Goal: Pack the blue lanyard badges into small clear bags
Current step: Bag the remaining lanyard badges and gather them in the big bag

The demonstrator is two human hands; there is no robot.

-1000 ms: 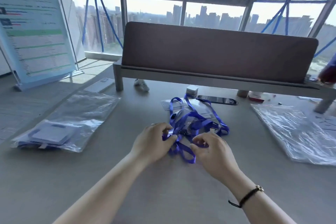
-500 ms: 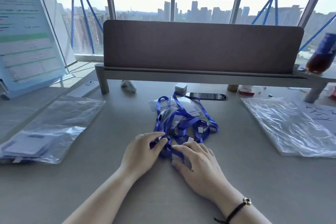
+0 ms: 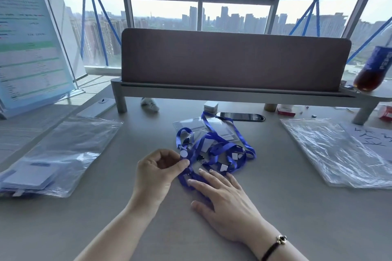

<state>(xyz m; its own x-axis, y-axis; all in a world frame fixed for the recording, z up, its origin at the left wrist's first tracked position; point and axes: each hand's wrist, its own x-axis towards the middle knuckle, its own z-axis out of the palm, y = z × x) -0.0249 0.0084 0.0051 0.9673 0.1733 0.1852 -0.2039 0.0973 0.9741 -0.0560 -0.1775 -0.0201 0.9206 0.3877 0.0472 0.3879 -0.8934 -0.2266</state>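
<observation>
Grey bench (image 3: 275,207) by big windows (image 3: 233,12); tangled blue lanyards (image 3: 214,150) are pinched by left fingers (image 3: 183,163), pressed under spread right fingers (image 3: 209,178).

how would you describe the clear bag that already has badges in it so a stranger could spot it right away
Start at the long brown divider panel across the back of the grey desk, then go to the desk's near left edge. There lies a clear plastic bag, well left of the left hand. Unlike the clear sheets on the right, it holds a stack of pale cards with blue strap at its near end.
</observation>
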